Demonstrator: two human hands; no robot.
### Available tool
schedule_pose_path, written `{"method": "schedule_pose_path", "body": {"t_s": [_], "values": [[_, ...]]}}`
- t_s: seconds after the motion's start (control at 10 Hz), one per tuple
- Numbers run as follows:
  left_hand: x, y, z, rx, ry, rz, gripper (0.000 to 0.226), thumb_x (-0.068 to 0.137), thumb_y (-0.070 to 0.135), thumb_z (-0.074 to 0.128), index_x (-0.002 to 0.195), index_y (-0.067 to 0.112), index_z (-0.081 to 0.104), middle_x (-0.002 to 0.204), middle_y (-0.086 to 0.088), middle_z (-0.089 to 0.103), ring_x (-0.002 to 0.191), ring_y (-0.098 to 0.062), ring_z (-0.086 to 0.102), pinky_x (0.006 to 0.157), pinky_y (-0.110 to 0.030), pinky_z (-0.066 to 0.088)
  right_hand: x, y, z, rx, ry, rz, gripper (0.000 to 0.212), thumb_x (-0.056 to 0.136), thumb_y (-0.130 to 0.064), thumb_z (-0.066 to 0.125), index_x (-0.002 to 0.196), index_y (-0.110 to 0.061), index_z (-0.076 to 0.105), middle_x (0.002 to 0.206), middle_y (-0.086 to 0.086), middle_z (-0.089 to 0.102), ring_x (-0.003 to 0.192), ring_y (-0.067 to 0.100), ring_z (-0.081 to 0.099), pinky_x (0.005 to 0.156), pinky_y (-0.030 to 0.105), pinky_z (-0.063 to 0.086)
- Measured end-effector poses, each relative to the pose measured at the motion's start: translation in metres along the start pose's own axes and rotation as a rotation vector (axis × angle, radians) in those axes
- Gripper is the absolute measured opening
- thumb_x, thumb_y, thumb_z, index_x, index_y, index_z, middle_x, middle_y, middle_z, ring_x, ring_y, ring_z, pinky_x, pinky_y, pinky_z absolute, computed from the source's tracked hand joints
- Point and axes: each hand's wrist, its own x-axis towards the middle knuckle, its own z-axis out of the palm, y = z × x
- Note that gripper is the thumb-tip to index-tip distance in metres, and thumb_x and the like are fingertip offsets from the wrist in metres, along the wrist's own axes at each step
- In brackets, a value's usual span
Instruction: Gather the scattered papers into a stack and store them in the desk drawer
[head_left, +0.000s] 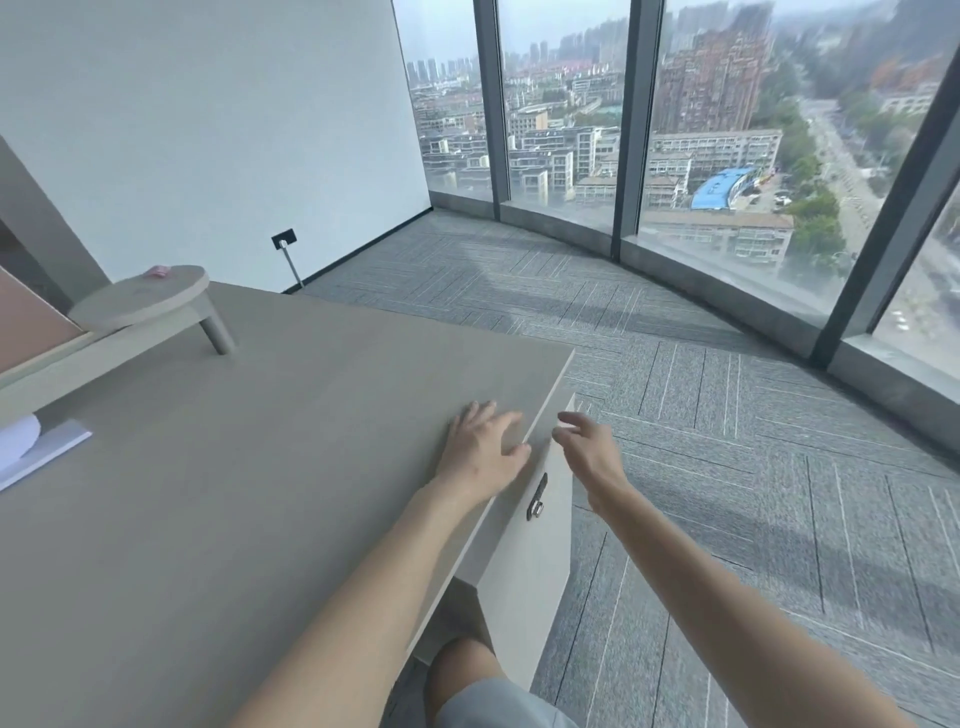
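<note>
A grey-beige desk (234, 467) fills the left and centre of the head view. My left hand (483, 452) lies flat on its right edge, fingers spread, holding nothing. My right hand (589, 452) hovers just off that edge, fingers loosely curled and empty, over the top of the white drawer front (524, 577). The drawer front carries a dark metal lock (536, 498) and looks pushed in under the desktop. White papers (23, 447) show at the far left edge of the desk, partly cut off by the frame.
A low round stand (150, 299) with a small pink thing (158, 271) on it sits at the desk's back left. Grey carpet (727, 467) spreads to the right, up to curved floor-to-ceiling windows (701, 130). My knee (462, 670) shows under the desk.
</note>
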Motion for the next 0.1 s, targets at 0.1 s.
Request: {"method": "schedule_pose_path", "body": {"t_s": [0.1], "values": [[-0.0257,0.013,-0.037,-0.286,0.164,-0.008,0.029,0.095,0.027,0.061,0.121,0.019,0.071,0.129,0.003,0.071,0.125,-0.013,0.06,0.093,-0.012,0.037,-0.0248,-0.0519,-0.0188,0.069,0.041,-0.229,0.028,0.095,-0.015,0.058,0.12,-0.022,0.07,0.118,0.009,0.075,0.097,0.02,0.067,0.088,0.036,0.052]]}}
